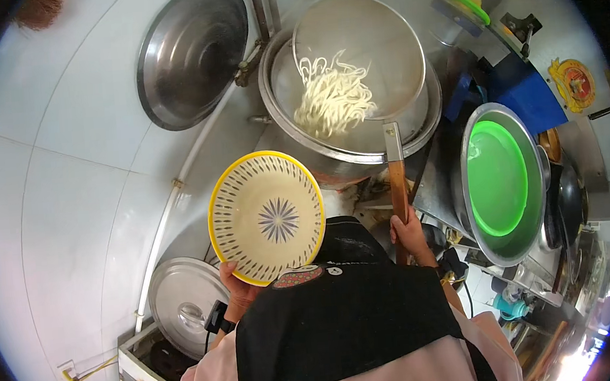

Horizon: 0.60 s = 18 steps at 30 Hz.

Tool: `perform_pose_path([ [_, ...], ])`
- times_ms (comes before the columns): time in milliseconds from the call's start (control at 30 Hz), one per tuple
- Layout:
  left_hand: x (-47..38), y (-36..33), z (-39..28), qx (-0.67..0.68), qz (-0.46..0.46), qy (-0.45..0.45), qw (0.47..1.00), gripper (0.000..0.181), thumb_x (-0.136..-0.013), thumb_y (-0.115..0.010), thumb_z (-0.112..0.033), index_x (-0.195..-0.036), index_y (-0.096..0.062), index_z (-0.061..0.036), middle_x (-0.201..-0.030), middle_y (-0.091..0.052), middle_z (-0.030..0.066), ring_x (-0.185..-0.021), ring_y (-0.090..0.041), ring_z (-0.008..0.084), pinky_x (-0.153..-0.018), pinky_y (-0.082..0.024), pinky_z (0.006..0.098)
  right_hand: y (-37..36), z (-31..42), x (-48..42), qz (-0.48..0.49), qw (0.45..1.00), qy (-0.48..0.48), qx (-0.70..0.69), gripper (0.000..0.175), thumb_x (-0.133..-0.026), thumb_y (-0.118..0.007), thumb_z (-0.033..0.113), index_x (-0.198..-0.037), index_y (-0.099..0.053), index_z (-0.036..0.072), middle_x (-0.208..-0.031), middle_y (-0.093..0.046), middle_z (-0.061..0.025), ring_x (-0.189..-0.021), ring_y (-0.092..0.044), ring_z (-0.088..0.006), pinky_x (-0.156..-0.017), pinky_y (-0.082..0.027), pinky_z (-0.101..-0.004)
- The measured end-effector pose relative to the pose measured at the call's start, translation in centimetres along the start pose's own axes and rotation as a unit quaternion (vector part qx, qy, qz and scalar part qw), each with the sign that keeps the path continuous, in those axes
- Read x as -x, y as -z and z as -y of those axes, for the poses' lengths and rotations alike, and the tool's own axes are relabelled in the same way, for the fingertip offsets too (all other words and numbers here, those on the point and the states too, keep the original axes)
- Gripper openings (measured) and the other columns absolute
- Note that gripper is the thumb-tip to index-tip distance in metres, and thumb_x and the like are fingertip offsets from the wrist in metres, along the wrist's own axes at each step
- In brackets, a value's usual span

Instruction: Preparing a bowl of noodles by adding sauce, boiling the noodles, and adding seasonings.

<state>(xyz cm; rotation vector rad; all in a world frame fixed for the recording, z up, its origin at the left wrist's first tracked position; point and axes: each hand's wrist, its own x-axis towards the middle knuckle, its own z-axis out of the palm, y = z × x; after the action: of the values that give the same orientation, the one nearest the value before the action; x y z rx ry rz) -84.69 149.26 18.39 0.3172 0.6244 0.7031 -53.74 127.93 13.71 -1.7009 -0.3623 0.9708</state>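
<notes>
My left hand (241,285) grips the lower rim of a cream bowl (242,206) with a yellow edge and a blue flower pattern; its inside is bare. In my right hand (409,231) is the wooden handle of a large round mesh strainer (384,39). The strainer is over a big steel pot (271,96). Pale noodles (336,99) lie in a clump at the strainer's near left part, some hanging loose or in motion; whether they touch the mesh all over I cannot tell.
A steel basin (538,226) holding a green basin (497,180) stands at the right. A large steel lid (192,54) leans on the tiled wall at upper left, near a white pipe (166,217). A knobbed metal lid (171,303) is at lower left. Blue containers (525,92) are at upper right.
</notes>
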Motion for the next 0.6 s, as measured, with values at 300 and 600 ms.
perform_pose_path([
  [300, 0.7, 0.2, 0.3, 0.027, 0.004, -0.001, 1.0, 0.057, -0.062, -0.052, -0.022, -0.114, -0.043, 0.0004, -0.107, -0.053, 0.0156, -0.092, -0.055, 0.0303, -0.08, -0.046, 0.0419, -0.8, -2.4, -0.4, -0.058, 0.994, -0.041, 0.086, 0.031, -0.082, -0.049, 0.015, -0.107, -0.034, 0.002, -0.067, -0.051, -0.0104, -0.054, -0.054, -0.0184, -0.047, -0.044, -0.0302],
  [600, 0.6, 0.8, 0.5, -0.009, 0.005, 0.003, 1.0, 0.056, -0.062, -0.051, -0.022, -0.113, -0.043, 0.0006, -0.105, -0.054, 0.0168, -0.09, -0.056, 0.0298, -0.077, -0.048, 0.0403, -2.6, 0.4, 2.6, -0.169, 0.858, 0.035, 0.484, 0.046, -0.078, -0.047, 0.009, -0.119, -0.028, -0.001, -0.103, -0.047, -0.0263, -0.079, -0.056, -0.039, -0.064, -0.048, -0.042],
])
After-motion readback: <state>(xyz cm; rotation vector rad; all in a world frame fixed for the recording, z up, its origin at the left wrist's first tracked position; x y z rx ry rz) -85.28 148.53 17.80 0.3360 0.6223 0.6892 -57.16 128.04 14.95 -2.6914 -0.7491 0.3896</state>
